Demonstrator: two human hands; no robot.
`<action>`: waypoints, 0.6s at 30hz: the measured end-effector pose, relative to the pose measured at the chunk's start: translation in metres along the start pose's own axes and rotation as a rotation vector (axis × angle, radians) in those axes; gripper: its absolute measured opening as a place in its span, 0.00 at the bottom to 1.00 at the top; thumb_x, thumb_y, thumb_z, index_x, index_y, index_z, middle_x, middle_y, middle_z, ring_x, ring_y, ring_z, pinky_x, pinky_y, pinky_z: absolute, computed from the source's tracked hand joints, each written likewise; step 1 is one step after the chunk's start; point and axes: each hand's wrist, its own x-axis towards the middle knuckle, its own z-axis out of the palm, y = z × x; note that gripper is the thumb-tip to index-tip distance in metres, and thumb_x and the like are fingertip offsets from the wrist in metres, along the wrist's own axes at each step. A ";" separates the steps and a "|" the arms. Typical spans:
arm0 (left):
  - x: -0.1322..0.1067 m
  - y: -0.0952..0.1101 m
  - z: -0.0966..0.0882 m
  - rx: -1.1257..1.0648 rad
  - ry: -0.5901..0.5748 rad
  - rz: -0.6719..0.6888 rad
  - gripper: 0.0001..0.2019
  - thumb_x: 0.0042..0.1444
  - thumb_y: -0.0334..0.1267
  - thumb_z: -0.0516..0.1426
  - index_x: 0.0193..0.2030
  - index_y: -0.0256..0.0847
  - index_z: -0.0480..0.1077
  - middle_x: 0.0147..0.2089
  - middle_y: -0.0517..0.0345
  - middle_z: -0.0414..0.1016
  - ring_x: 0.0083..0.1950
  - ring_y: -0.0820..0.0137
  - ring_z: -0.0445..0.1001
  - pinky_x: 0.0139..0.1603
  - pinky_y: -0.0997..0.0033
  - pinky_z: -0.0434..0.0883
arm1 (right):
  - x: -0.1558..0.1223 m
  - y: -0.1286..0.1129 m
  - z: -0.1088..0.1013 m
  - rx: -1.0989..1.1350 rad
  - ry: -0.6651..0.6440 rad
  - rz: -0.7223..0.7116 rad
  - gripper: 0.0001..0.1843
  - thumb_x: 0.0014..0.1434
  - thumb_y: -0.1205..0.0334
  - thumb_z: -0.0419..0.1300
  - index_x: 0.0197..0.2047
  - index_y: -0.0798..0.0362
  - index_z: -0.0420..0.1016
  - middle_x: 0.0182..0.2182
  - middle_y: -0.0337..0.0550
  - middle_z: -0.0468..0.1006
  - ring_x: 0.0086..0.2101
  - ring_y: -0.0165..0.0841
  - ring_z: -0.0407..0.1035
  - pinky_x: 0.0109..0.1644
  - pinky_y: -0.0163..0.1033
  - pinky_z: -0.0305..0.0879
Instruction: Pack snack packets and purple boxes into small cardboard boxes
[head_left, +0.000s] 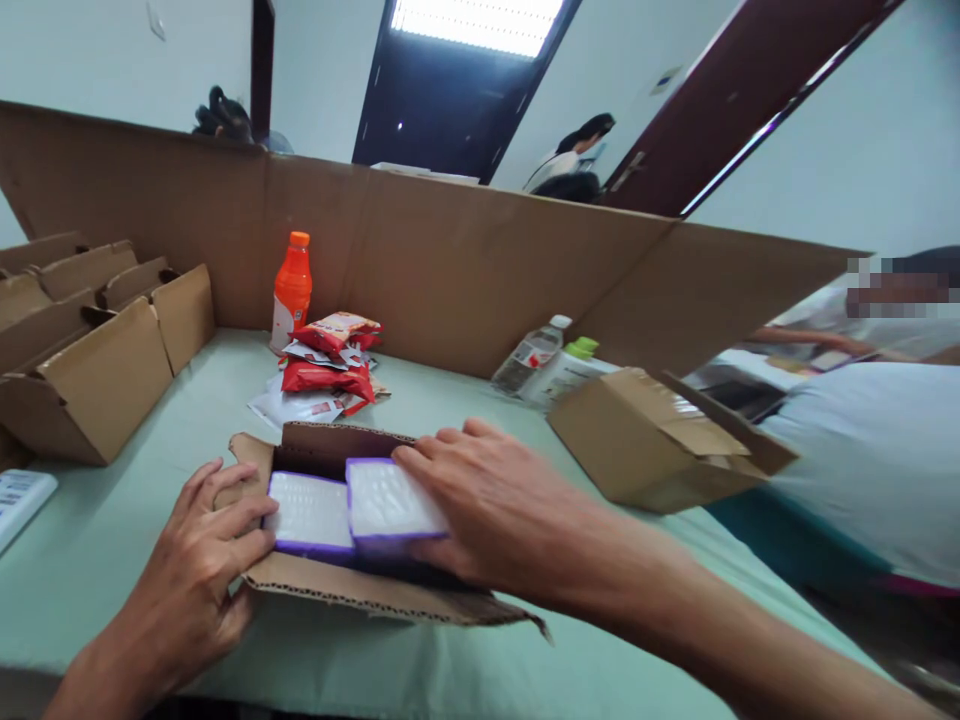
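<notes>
An open cardboard box (352, 590) sits in front of me on the green-covered table. My left hand (202, 550) grips the box's left end, its fingers over the edge and touching the left purple-and-white pack (309, 508) inside. My right hand (472, 500) is closed round a second purple-and-white pack (394, 498), which stands slightly higher than the first at the box's middle. Both packs look plastic-wrapped, with white tops and purple edges; what they contain I cannot make out. My right hand hides the box's right end.
Behind the box lies a pile of red and white packets (330, 375), beside an orange bottle (294, 285). Cardboard boxes (112, 380) line the left. To the right are a clear bottle (531, 355), a green-capped container (574, 365), another carton (645, 440) and a person (870, 450). A cardboard partition (465, 260) runs behind.
</notes>
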 end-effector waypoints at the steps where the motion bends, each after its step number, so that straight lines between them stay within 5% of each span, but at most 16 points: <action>1: 0.000 0.000 0.000 0.004 0.005 0.003 0.21 0.44 0.20 0.54 0.43 0.42 0.77 0.52 0.52 0.80 0.67 0.50 0.64 0.70 0.34 0.56 | 0.005 -0.003 0.006 -0.008 -0.039 0.018 0.18 0.53 0.55 0.70 0.44 0.55 0.77 0.39 0.56 0.82 0.40 0.48 0.75 0.47 0.49 0.63; 5: 0.000 -0.001 0.002 0.007 0.024 0.012 0.19 0.48 0.22 0.54 0.43 0.42 0.77 0.52 0.51 0.80 0.67 0.50 0.64 0.70 0.36 0.58 | 0.010 -0.008 0.027 -0.034 -0.109 0.067 0.33 0.53 0.54 0.71 0.58 0.63 0.74 0.54 0.65 0.78 0.52 0.53 0.72 0.58 0.53 0.61; 10: -0.005 -0.013 0.011 0.010 0.121 0.081 0.19 0.50 0.24 0.54 0.46 0.44 0.77 0.52 0.53 0.81 0.68 0.51 0.65 0.70 0.39 0.59 | 0.005 -0.006 0.015 0.008 -0.180 0.038 0.13 0.61 0.57 0.66 0.45 0.58 0.82 0.43 0.56 0.83 0.49 0.49 0.73 0.57 0.51 0.60; 14: -0.004 -0.020 0.017 0.005 0.171 0.111 0.16 0.57 0.27 0.54 0.48 0.47 0.76 0.51 0.54 0.82 0.67 0.50 0.67 0.66 0.40 0.63 | 0.009 -0.002 0.011 0.042 -0.198 0.010 0.09 0.63 0.65 0.62 0.43 0.59 0.82 0.42 0.55 0.84 0.45 0.45 0.76 0.53 0.49 0.61; 18: -0.002 -0.011 0.013 -0.032 0.166 0.066 0.17 0.58 0.24 0.54 0.48 0.48 0.75 0.66 0.53 0.71 0.71 0.48 0.62 0.67 0.36 0.62 | -0.003 0.012 0.019 0.242 0.004 -0.044 0.06 0.62 0.65 0.63 0.40 0.54 0.82 0.42 0.50 0.85 0.46 0.43 0.76 0.52 0.48 0.63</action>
